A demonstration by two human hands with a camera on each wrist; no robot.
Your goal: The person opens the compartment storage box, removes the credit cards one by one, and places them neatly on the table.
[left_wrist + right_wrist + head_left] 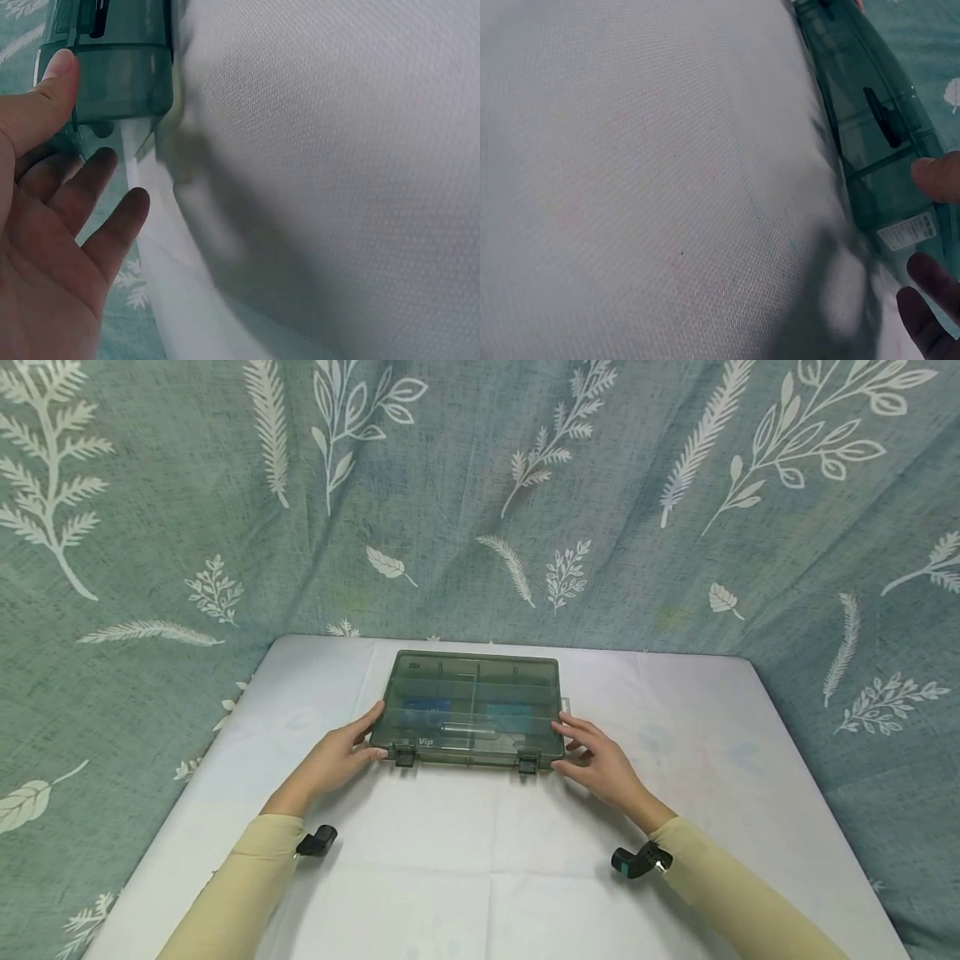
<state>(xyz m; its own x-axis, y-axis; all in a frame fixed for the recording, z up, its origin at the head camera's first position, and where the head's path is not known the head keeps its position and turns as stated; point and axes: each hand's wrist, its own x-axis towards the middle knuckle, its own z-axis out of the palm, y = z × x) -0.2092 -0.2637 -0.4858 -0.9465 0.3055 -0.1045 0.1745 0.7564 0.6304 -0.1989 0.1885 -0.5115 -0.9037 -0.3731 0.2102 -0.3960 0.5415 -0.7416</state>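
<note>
A translucent dark green plastic storage box [467,708], lid closed, lies near the far side of the table with its two latches [405,756] facing me. Blue items [427,710] and inner dividers show through the lid. My left hand [339,760] grips the left end, thumb at the front corner and fingers along the side; in the left wrist view its lower fingers spread free of the green box [124,79]. On the right end, my right hand [603,764] holds the corner between thumb and fingers. A white label [907,231] shows through the box in the right wrist view.
White cloth covers the table [450,877]. Behind it and at both sides hangs a green-blue curtain [450,527] with white leaf prints. Black wrist cameras [317,841] sit on both sleeved forearms.
</note>
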